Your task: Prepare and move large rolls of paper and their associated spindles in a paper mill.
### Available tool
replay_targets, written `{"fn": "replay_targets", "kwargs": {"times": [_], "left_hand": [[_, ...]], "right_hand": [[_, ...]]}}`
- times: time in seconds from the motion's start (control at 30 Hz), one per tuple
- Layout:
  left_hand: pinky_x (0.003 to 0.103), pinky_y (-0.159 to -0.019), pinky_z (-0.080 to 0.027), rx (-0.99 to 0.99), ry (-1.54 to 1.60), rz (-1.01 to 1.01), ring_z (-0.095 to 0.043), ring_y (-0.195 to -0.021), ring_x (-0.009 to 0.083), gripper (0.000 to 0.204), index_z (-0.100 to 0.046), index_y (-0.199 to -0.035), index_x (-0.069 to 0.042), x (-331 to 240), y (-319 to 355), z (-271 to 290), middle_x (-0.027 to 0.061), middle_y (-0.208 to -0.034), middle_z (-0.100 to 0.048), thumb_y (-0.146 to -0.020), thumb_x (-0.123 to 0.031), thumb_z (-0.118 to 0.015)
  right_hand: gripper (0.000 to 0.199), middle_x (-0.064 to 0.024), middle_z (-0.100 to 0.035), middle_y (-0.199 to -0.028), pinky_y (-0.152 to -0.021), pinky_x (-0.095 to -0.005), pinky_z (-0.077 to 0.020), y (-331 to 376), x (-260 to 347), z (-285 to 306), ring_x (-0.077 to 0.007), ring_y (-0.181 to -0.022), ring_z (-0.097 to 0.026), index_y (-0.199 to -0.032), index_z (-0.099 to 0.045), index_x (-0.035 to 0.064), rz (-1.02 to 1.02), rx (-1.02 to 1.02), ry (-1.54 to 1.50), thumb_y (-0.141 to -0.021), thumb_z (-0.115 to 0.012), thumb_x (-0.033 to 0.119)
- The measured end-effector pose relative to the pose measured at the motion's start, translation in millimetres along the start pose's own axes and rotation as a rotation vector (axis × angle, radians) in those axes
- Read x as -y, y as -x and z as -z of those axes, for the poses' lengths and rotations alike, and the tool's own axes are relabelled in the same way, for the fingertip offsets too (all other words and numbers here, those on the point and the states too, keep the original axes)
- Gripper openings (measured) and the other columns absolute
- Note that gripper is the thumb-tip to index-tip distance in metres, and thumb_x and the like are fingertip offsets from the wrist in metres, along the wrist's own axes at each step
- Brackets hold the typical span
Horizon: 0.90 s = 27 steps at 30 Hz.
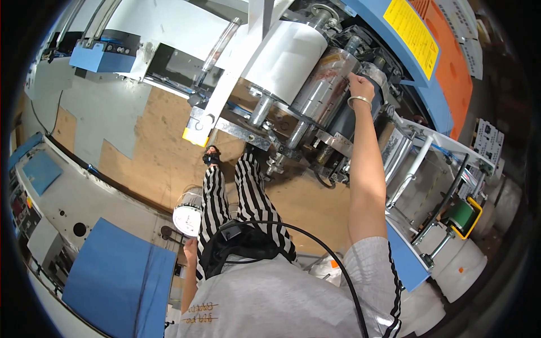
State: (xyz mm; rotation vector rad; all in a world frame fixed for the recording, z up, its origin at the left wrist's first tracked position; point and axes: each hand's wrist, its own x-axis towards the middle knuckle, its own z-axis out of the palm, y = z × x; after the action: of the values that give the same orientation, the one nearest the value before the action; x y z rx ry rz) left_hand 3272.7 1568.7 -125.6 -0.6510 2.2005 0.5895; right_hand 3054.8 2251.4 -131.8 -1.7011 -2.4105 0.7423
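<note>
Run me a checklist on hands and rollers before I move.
1. Right hand clear of the metal cylinder: not ok, it is at the cylinder's surface.
2. Right wrist bare: not ok, a bracelet is on it.
3. Left hand away from the rollers: ok, it is low, near the white bucket.
4. Black cable clear of the rollers: ok, it arcs near the body.
5. Rollers stopped: cannot tell.

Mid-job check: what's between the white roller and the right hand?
In the head view, the shiny, stained metal cylinder lies between the white roller and the right hand.
</note>
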Motion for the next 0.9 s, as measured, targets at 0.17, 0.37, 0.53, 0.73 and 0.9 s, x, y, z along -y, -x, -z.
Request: {"fn": "replay_targets", "kwargs": {"times": [0.17, 0.37, 0.53, 0.73, 0.9], "left_hand": [[0.029, -0.057, -0.04, 0.006, 0.047, 0.082, -0.051, -0.058, 0.0129, 0.026, -0.056, -0.078, 0.002, -10, 1, 0, 0.0137, -0.06, -0.055, -0.07, -0.022, -0.051], [0.03, -0.064, -0.041, 0.003, -0.031, 0.131, -0.056, -0.066, 0.0194, 0.028, -0.057, -0.083, 0.001, 1, -4, -2, 0.0171, -0.069, -0.057, -0.07, -0.023, -0.051], [0.031, -0.063, -0.041, 0.004, 0.002, 0.114, -0.056, -0.067, 0.0214, 0.028, -0.056, -0.082, 0.001, 9, -8, -3, 0.0198, -0.07, -0.055, -0.07, -0.024, -0.05], [0.032, -0.063, -0.041, 0.02, -0.007, 0.099, -0.057, -0.07, 0.0254, 0.027, -0.056, -0.082, 0.001, 15, -11, -5, 0.0212, -0.071, -0.054, -0.072, -0.023, -0.05], [0.032, -0.064, -0.041, 0.029, -0.013, 0.076, -0.056, -0.073, 0.0261, 0.026, -0.056, -0.082, 0.001, 9, -12, -1, 0.02, -0.073, -0.056, -0.072, -0.022, -0.049]], "right_hand": [[0.027, -0.0114, -0.06, -0.073, -0.069, -0.03, -0.0425, 2, 9, 5, -0.0223, -0.074, -0.057, -0.077, -0.063, 0.0103, 0.07, 0.002, 0.082, -0.065, -0.056, 0.034], [0.023, -0.0139, -0.059, -0.075, -0.07, -0.033, -0.0416, -4, 1, -5, -0.0281, -0.077, -0.056, -0.074, -0.061, 0.0088, 0.064, 0.05, 0.003, -0.067, -0.051, 0.028], [0.023, -0.0131, -0.059, -0.074, -0.069, -0.0328, -0.0414, -3, 2, -4, -0.0278, -0.075, -0.056, -0.075, -0.06, 0.0079, 0.07, 0.059, 0.006, -0.068, -0.051, 0.027], [0.022, -0.013, -0.059, -0.073, -0.069, -0.0329, -0.0414, -5, -2, -6, -0.027, -0.074, -0.056, -0.077, -0.06, 0.0072, 0.102, 0.06, 0.024, -0.069, -0.051, 0.026], [0.024, -0.0131, -0.059, -0.076, -0.071, -0.0323, -0.0411, -14, -10, -11, -0.0267, -0.077, -0.056, -0.078, -0.06, 0.0068, 0.035, 0.088, -0.012, -0.068, -0.051, 0.026]]}}
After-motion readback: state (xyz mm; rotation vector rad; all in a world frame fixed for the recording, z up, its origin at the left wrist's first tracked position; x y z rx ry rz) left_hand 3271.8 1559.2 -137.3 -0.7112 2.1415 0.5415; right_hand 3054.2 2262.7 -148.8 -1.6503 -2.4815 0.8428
